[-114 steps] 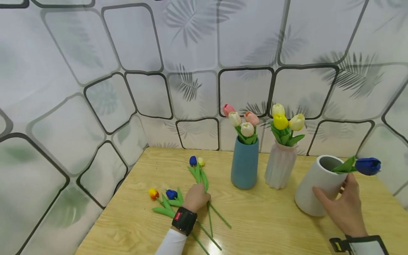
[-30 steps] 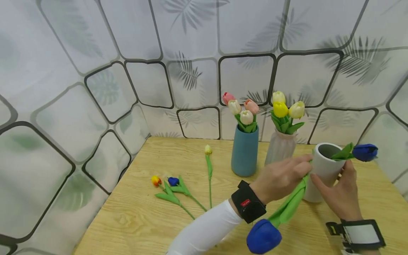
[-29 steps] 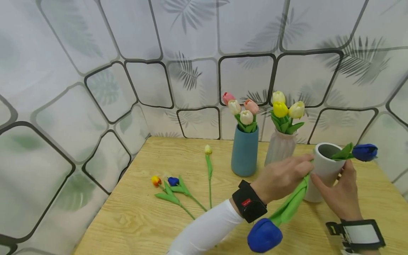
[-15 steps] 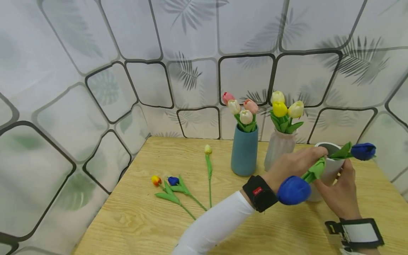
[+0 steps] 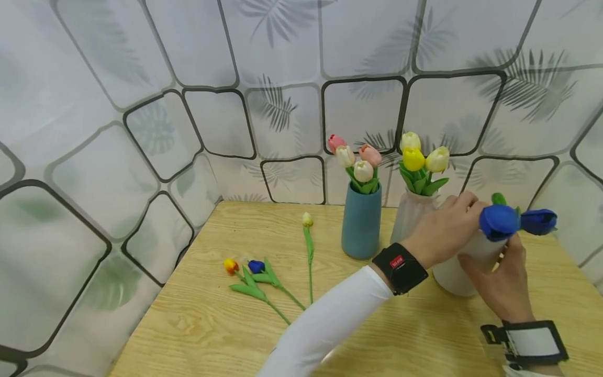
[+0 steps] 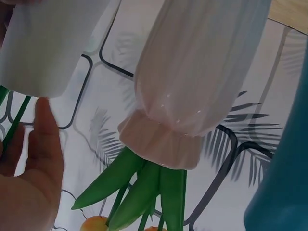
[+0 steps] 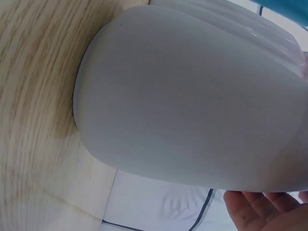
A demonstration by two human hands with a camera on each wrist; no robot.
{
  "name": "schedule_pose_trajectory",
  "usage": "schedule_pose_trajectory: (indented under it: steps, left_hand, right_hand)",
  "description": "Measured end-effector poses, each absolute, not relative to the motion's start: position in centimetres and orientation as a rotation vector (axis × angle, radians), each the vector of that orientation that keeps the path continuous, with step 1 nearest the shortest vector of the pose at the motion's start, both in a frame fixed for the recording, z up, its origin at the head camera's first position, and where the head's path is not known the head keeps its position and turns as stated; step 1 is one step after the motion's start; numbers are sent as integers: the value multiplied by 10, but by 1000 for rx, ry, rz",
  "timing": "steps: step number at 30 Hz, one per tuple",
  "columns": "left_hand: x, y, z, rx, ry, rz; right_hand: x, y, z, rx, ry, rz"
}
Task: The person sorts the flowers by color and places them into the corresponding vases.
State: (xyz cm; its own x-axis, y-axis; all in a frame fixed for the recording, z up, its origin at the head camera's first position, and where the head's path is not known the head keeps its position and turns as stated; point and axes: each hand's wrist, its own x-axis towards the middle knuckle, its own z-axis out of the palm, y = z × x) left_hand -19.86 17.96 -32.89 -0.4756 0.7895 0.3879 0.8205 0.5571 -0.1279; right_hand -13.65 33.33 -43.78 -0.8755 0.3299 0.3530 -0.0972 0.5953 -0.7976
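My left hand [image 5: 440, 230] is at the mouth of the smooth white vase [image 5: 457, 275], holding a blue tulip [image 5: 499, 222] by its stem. The flower head hangs over the rim and hides the opening. A second blue tulip [image 5: 539, 221] leans out of the vase to the right. My right hand [image 5: 506, 283] grips the vase's right side, thumb in front. In the left wrist view, green stems [image 6: 17, 120] run between the left hand [image 6: 36, 178] and the vase rim. The right wrist view shows the vase's base [image 7: 89, 106] at the tabletop.
A ribbed pale pink vase [image 5: 412, 209] of yellow and cream tulips stands just behind my left hand. Left of it is a blue vase [image 5: 361, 225] with pink and white tulips. An orange-yellow tulip [image 5: 231, 266], a blue one [image 5: 256, 267] and a cream one [image 5: 307, 220] lie on the table.
My left hand has taken a blue tulip from the table and carried it right to the white vase. Its head has swung up over the rim. My right hand keeps its grip.
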Motion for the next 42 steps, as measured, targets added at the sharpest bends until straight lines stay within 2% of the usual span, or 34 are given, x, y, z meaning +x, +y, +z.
schedule_pose_trajectory:
  steps: [13,27,34,42]
  left_hand:
    - [-196,193,-333,-920,-2768,187]
    - [-194,159,-379,-942,-2908,-5]
    - [-194,106,-406,-787,-2937,-152]
    - [-211,-21,-453,-393,-2973,-338]
  right_hand:
    - [-139,333,-435,-211,-2356,1177]
    - [-139,337,-431,-264,-2398,1174]
    - [-138,337,-431,-285,-2411,1196]
    - [-136,334,-436,-269,-2409,1220]
